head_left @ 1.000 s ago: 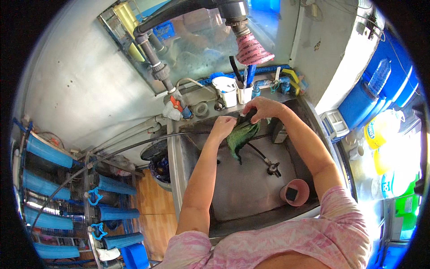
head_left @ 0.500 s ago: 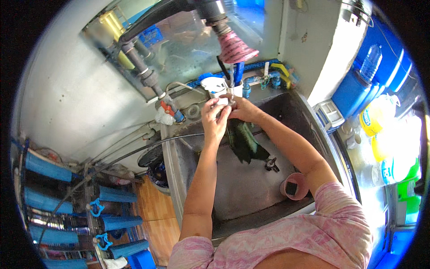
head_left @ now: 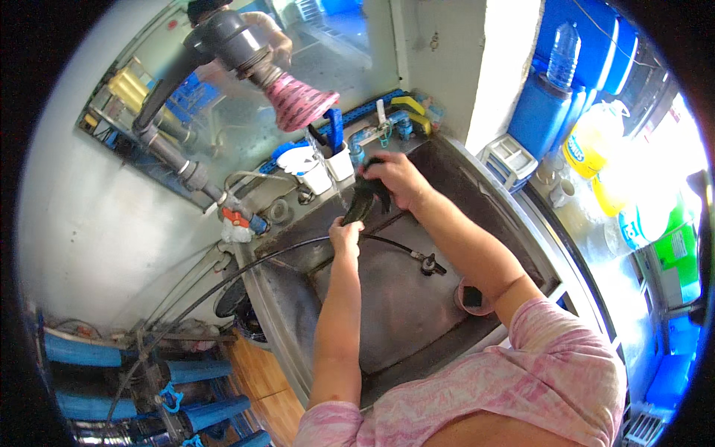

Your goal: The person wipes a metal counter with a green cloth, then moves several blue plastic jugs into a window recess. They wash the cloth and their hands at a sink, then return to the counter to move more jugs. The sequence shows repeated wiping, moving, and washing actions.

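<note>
Dark wet cloth (head_left: 363,203) is stretched between both hands above the steel sink (head_left: 387,298): the right hand (head_left: 398,181) clenches its upper end, the left hand (head_left: 345,238) grips the lower end at seven o'clock from it. A white cup (head_left: 339,162) stands at eleven o'clock, a pink drain cup (head_left: 471,296) at five o'clock.

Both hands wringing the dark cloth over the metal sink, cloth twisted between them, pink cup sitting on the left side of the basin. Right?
Not quite: the head view shows the pink cup on the right side of the metal sink, near the right forearm. The rest holds: left hand and right hand grip the twisted dark cloth.
</note>
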`<state>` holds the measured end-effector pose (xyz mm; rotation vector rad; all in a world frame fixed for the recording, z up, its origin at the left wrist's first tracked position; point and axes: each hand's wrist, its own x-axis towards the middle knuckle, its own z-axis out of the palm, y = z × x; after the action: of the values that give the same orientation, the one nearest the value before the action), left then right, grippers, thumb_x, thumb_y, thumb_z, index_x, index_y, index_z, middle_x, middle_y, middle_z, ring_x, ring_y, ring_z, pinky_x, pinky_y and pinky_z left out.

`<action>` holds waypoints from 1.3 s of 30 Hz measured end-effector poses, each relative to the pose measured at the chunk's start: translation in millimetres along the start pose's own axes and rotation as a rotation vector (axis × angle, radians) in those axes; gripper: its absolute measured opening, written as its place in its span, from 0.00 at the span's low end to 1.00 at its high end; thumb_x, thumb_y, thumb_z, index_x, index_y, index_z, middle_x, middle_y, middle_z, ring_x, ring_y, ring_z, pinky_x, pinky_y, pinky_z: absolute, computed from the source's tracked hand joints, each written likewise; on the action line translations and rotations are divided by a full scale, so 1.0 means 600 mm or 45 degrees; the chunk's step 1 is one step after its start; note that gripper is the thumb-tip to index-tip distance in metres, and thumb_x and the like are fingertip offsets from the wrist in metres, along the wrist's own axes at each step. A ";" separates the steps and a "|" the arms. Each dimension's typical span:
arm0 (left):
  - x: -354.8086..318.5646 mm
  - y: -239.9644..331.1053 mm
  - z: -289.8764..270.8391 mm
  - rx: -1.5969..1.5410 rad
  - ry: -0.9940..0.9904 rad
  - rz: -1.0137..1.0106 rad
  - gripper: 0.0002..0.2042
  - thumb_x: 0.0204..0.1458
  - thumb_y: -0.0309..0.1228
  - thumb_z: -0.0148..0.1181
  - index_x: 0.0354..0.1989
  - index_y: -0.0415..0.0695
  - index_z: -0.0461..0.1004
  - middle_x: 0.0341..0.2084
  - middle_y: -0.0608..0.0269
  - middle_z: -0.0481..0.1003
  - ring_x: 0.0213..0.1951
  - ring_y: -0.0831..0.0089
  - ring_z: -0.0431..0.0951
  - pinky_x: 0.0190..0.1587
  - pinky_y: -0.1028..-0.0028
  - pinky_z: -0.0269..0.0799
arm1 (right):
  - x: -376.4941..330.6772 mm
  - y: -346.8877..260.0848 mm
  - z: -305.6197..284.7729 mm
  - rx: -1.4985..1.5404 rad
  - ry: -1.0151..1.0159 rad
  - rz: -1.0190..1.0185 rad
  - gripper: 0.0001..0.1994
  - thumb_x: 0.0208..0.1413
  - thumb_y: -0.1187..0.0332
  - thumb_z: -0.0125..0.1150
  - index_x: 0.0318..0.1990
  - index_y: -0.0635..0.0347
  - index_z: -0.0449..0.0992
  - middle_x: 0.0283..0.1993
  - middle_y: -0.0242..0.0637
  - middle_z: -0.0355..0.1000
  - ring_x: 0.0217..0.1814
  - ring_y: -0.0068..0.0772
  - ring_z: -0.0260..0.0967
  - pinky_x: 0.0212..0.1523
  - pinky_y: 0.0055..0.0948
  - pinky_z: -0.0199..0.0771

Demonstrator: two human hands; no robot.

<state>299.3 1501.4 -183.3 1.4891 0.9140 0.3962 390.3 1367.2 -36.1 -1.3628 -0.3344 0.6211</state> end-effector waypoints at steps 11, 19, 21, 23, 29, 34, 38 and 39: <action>-0.054 0.083 0.004 -0.364 -0.523 0.188 0.15 0.35 0.17 0.53 0.35 0.38 0.70 0.34 0.55 0.74 0.35 0.65 0.75 0.36 0.68 0.72 | -0.016 0.221 -0.003 0.972 -0.081 0.914 0.35 0.52 0.34 0.50 0.61 0.45 0.64 0.67 0.44 0.56 0.69 0.51 0.49 0.60 0.67 0.51; 0.013 -0.018 -0.013 -1.397 -0.464 0.023 0.23 0.51 0.55 0.54 0.43 0.48 0.71 0.42 0.64 0.72 0.47 0.70 0.71 0.54 0.66 0.65 | 0.016 0.162 0.119 0.870 0.350 0.400 0.13 0.46 0.59 0.69 0.27 0.62 0.78 0.28 0.39 0.75 0.23 0.32 0.68 0.22 0.31 0.69; 0.020 -0.025 -0.001 -2.117 -0.707 -0.430 0.28 0.45 0.59 0.57 0.46 0.50 0.70 0.44 0.63 0.69 0.49 0.69 0.68 0.55 0.63 0.63 | 0.002 0.148 0.131 0.702 0.280 0.369 0.15 0.44 0.55 0.70 0.33 0.55 0.77 0.34 0.36 0.73 0.36 0.31 0.67 0.30 0.39 0.71; 0.023 -0.015 0.001 -2.368 -0.800 -0.633 0.33 0.42 0.61 0.57 0.50 0.49 0.68 0.45 0.59 0.67 0.50 0.66 0.66 0.55 0.59 0.62 | -0.018 0.146 0.132 0.800 0.414 0.392 0.17 0.46 0.52 0.68 0.36 0.51 0.75 0.36 0.32 0.69 0.43 0.32 0.64 0.32 0.42 0.70; 0.014 0.063 -0.024 -1.167 -0.438 -0.007 0.25 0.48 0.41 0.56 0.53 0.41 0.65 0.45 0.52 0.67 0.44 0.60 0.71 0.45 0.57 0.70 | -0.030 0.176 0.084 0.763 0.298 0.517 0.19 0.54 0.50 0.60 0.45 0.53 0.71 0.39 0.34 0.69 0.37 0.33 0.69 0.30 0.38 0.74; -0.026 0.112 -0.025 -0.324 -0.118 0.653 0.14 0.44 0.27 0.60 0.41 0.42 0.71 0.39 0.59 0.69 0.37 0.65 0.72 0.41 0.68 0.70 | -0.015 0.196 0.079 0.681 0.023 0.848 0.33 0.59 0.41 0.41 0.61 0.58 0.58 0.54 0.56 0.64 0.46 0.58 0.69 0.40 0.53 0.73; -0.066 0.142 -0.035 0.303 -0.211 1.299 0.12 0.38 0.26 0.64 0.32 0.40 0.70 0.29 0.62 0.71 0.33 0.67 0.72 0.39 0.68 0.69 | 0.001 0.201 0.075 1.137 -0.387 0.970 0.43 0.55 0.30 0.33 0.62 0.61 0.57 0.59 0.56 0.62 0.58 0.60 0.62 0.58 0.57 0.60; -0.079 0.141 -0.039 0.375 -0.276 1.300 0.12 0.37 0.27 0.64 0.31 0.40 0.69 0.27 0.62 0.71 0.32 0.66 0.73 0.38 0.67 0.69 | 0.007 0.199 0.077 1.453 -0.537 0.892 0.43 0.53 0.27 0.34 0.61 0.58 0.59 0.59 0.50 0.63 0.56 0.54 0.64 0.59 0.60 0.57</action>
<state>278.4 1490.6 -86.3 2.1604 -0.0360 0.8312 341.5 1416.8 -144.0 -0.1901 0.1986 1.4083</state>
